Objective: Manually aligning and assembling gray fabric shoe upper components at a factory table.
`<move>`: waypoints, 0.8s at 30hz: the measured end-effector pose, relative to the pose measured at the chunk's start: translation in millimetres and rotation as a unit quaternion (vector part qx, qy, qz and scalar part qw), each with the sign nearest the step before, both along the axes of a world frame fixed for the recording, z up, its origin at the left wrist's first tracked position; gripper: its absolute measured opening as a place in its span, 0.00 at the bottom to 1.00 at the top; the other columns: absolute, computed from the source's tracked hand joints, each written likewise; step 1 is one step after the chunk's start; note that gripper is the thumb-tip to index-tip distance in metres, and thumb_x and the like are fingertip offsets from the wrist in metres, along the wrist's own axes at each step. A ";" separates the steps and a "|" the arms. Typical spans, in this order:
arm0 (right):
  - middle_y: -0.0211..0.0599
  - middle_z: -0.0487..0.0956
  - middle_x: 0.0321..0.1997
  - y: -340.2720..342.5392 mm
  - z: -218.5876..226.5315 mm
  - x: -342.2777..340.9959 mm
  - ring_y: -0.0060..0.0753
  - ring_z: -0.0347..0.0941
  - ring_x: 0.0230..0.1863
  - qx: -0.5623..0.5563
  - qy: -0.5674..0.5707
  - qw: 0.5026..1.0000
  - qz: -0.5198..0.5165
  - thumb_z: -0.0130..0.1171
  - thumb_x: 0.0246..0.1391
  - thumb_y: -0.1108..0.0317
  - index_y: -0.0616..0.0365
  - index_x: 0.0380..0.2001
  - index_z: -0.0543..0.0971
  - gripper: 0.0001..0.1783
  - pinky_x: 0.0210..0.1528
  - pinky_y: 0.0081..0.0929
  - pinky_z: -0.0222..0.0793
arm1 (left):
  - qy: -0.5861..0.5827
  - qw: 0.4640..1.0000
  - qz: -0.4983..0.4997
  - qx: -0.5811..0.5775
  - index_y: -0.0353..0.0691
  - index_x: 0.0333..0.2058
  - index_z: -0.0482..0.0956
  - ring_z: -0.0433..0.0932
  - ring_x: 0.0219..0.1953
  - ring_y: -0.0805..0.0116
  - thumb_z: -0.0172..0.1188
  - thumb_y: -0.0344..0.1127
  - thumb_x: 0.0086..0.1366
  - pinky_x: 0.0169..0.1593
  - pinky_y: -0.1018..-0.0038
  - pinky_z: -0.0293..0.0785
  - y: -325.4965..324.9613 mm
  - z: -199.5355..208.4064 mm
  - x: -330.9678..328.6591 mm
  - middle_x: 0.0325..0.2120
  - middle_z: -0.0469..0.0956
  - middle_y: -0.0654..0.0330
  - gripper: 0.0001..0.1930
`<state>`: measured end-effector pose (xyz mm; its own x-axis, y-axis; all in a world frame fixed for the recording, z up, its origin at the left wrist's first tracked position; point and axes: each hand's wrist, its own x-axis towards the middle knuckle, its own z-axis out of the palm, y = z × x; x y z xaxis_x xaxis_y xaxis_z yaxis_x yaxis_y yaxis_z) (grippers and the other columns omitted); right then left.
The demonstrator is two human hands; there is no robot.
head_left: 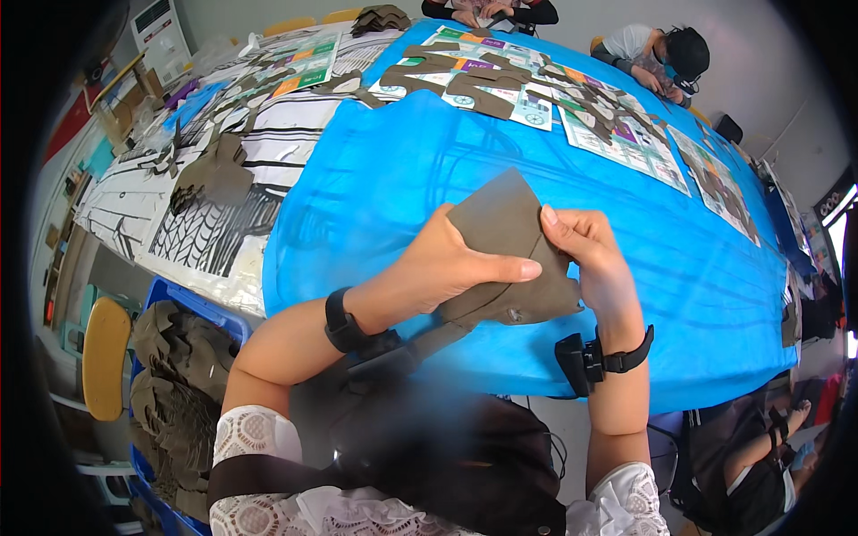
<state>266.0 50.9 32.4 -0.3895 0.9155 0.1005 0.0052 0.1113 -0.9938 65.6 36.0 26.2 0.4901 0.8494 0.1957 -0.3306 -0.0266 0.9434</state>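
Note:
Both hands hold a flat olive-brown cut fabric piece [500, 214] over the near part of the blue-covered table. A seam line crosses it, a narrow strip hangs from its lower left, and a small hole or shiny spot shows near its lower edge. My left hand [469, 263] grips it from the left, thumb lying across the top and fingers hidden beneath. At the right edge, my right hand [590, 246] pinches the fabric between thumb and bent fingers. A black band with a small device sits on each wrist.
A blue plastic sheet [357, 196] covers the table. Printed sheets with olive fabric pieces [487, 94] lie at its far side. More pieces [214, 174] rest on the patterned white cover at left. A blue crate [237, 323] of stacked fabric stands lower left. Other people [648, 58] sit around.

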 end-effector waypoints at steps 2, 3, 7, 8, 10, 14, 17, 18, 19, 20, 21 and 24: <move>0.28 0.76 0.18 5.5 -7.5 -5.2 0.18 0.64 0.19 0.105 -0.025 0.994 -0.027 0.53 0.63 0.53 0.60 0.30 0.81 0.20 0.23 0.23 0.55 | -0.006 1.000 0.002 0.010 0.35 0.44 0.78 0.79 0.38 0.75 0.70 0.31 0.55 0.42 0.76 0.76 4.0 -6.0 3.2 0.37 0.81 0.61 0.18; 0.28 0.76 0.18 4.4 -4.5 -7.0 0.18 0.64 0.19 0.108 -0.028 0.993 -0.031 0.53 0.63 0.53 0.60 0.30 0.81 0.20 0.23 0.23 0.55 | -0.012 1.000 0.000 0.023 0.34 0.43 0.78 0.79 0.38 0.75 0.70 0.32 0.55 0.41 0.76 0.76 6.4 -5.6 5.6 0.37 0.81 0.60 0.18; 0.48 0.77 0.21 -12.6 10.9 -17.5 0.48 0.78 0.24 0.245 -0.285 0.900 -0.221 0.50 0.62 0.57 0.48 0.44 0.77 0.13 0.26 0.41 0.71 | 0.189 0.958 0.074 0.200 0.33 0.42 0.79 0.81 0.35 0.72 0.71 0.41 0.54 0.40 0.71 0.79 -5.7 -10.5 23.5 0.34 0.83 0.56 0.22; 0.43 0.77 0.25 -4.4 -6.2 -28.7 0.40 0.72 0.19 0.267 -0.268 0.887 -0.266 0.49 0.62 0.64 0.50 0.41 0.78 0.10 0.21 0.40 0.66 | 0.129 0.963 0.108 0.213 0.34 0.42 0.79 0.82 0.36 0.69 0.72 0.42 0.54 0.41 0.70 0.79 -8.1 -24.8 29.2 0.34 0.83 0.57 0.22; 0.47 0.80 0.29 -3.4 -20.7 -32.6 0.51 0.76 0.24 0.304 -0.344 0.838 -0.295 0.53 0.57 0.59 0.43 0.46 0.74 0.13 0.24 0.47 0.69 | 0.125 0.963 0.113 0.210 0.32 0.43 0.79 0.83 0.39 0.67 0.73 0.38 0.53 0.43 0.69 0.79 -18.4 -25.8 34.3 0.36 0.83 0.54 0.22; 0.43 0.71 0.13 -1.5 -17.3 -53.4 0.56 0.70 0.16 0.453 -0.306 0.789 -0.280 0.48 0.63 0.57 0.48 0.44 0.73 0.11 0.22 0.51 0.65 | 0.197 0.935 0.152 0.253 0.29 0.36 0.78 0.81 0.31 0.72 0.71 0.29 0.48 0.34 0.75 0.75 -28.9 -19.7 18.2 0.28 0.82 0.58 0.17; 0.43 0.69 0.11 -21.1 2.5 -49.5 0.54 0.67 0.13 0.445 -0.302 0.791 -0.292 0.46 0.65 0.59 0.54 0.41 0.73 0.12 0.20 0.51 0.61 | 0.160 0.945 0.148 0.246 0.29 0.34 0.78 0.79 0.29 0.76 0.69 0.26 0.50 0.31 0.78 0.73 -35.4 -15.5 27.3 0.26 0.82 0.60 0.13; 0.44 0.69 0.11 -23.7 5.7 -47.0 0.54 0.67 0.14 0.434 -0.299 0.799 -0.291 0.46 0.65 0.58 0.57 0.41 0.72 0.14 0.19 0.51 0.59 | 0.157 0.945 0.138 0.252 0.29 0.34 0.78 0.79 0.29 0.76 0.69 0.26 0.50 0.31 0.78 0.73 -34.2 -16.3 30.9 0.26 0.82 0.60 0.13; 0.44 0.69 0.11 -23.5 6.7 -46.5 0.54 0.67 0.14 0.435 -0.299 0.796 -0.297 0.46 0.65 0.58 0.57 0.41 0.72 0.14 0.19 0.51 0.59 | 0.147 0.948 0.140 0.246 0.29 0.34 0.78 0.79 0.29 0.76 0.69 0.26 0.50 0.31 0.78 0.73 -33.9 -17.0 33.2 0.26 0.81 0.60 0.12; 0.45 0.68 0.10 -20.7 5.2 -47.3 0.55 0.66 0.14 0.458 -0.278 0.784 -0.313 0.47 0.65 0.58 0.57 0.40 0.72 0.13 0.19 0.50 0.59 | 0.138 0.950 0.144 0.239 0.29 0.33 0.78 0.79 0.28 0.76 0.69 0.26 0.51 0.31 0.79 0.73 -34.6 -17.5 34.0 0.26 0.81 0.61 0.12; 0.45 0.68 0.10 -18.9 3.3 -48.1 0.55 0.66 0.14 0.481 -0.257 0.771 -0.328 0.47 0.65 0.59 0.57 0.39 0.72 0.13 0.18 0.50 0.59 | 0.138 0.950 0.143 0.240 0.29 0.33 0.78 0.79 0.28 0.76 0.69 0.26 0.51 0.31 0.79 0.73 -36.0 -15.4 34.3 0.26 0.81 0.61 0.12; 0.46 0.68 0.10 -8.3 9.4 -44.7 0.56 0.66 0.14 0.482 -0.226 0.793 -0.295 0.48 0.64 0.60 0.58 0.35 0.71 0.12 0.18 0.48 0.59 | 0.146 0.951 0.131 0.239 0.29 0.33 0.78 0.77 0.26 0.77 0.68 0.26 0.51 0.30 0.79 0.72 -31.6 -7.4 31.1 0.25 0.81 0.62 0.11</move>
